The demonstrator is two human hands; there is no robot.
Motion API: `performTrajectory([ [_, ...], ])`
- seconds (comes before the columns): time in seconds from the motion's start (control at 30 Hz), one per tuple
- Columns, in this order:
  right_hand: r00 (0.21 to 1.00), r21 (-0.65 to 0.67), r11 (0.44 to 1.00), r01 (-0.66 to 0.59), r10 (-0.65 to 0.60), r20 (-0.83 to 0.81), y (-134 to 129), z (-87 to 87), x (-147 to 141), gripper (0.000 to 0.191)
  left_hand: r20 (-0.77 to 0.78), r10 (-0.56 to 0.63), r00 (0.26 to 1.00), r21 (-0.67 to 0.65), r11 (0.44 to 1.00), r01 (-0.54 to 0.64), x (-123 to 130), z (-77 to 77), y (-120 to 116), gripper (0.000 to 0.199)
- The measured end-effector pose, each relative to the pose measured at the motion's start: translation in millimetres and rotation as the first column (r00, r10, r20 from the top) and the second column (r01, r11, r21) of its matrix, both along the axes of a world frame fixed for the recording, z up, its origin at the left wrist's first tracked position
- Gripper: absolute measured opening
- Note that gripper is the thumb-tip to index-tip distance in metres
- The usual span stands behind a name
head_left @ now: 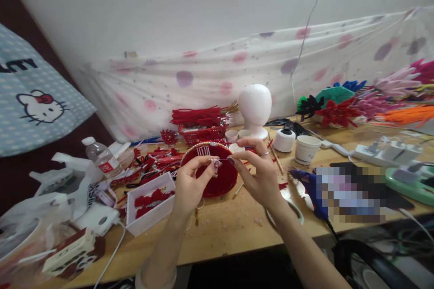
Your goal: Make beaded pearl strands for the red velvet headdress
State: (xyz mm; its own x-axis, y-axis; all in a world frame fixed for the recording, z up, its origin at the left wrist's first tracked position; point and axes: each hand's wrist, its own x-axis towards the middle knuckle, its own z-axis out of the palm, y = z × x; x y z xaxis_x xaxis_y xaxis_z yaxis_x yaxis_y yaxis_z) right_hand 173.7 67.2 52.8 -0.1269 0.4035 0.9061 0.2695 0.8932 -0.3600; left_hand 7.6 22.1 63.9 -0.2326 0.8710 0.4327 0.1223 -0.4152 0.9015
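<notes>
My left hand [194,183] pinches a small pinkish, sparkly ornament [216,164] between thumb and fingers. A thin pale strand [224,159], thread or wire, runs from the ornament to my right hand [260,175], whose thumb and fingertips are closed on its other end. Both hands are raised over a round red piece [222,184] with a beaded rim, which they partly cover. A comb-like row of teeth [204,151] shows at its back edge. Left of my left hand, a white box [135,221] holds red decorations [154,202].
Behind stand a white foam head [255,108], a red basket [200,135] of red stems and several paper cups [307,149]. A blue glue gun [310,189] and a power strip [386,157] lie right. A water bottle [101,158] and plastic bags [37,212] are left.
</notes>
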Motion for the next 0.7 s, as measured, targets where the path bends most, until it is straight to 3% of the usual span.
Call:
performTrajectory([
  [0.27, 0.997, 0.074, 0.995, 0.072, -0.072, -0.008, -3.4, -2.6, 0.6, 0.022, -0.065, 0.028, 0.997, 0.051, 0.998, -0.025, -3.0, -7.0, 0.5, 0.006],
  [0.7, 0.997, -0.058, 0.996, 0.071, -0.072, -0.031, -12.2, -2.1, 4.0, 0.016, -0.122, 0.103, 0.987, 0.127, 0.988, -0.088, 4.3, -9.4, -9.4, 0.014],
])
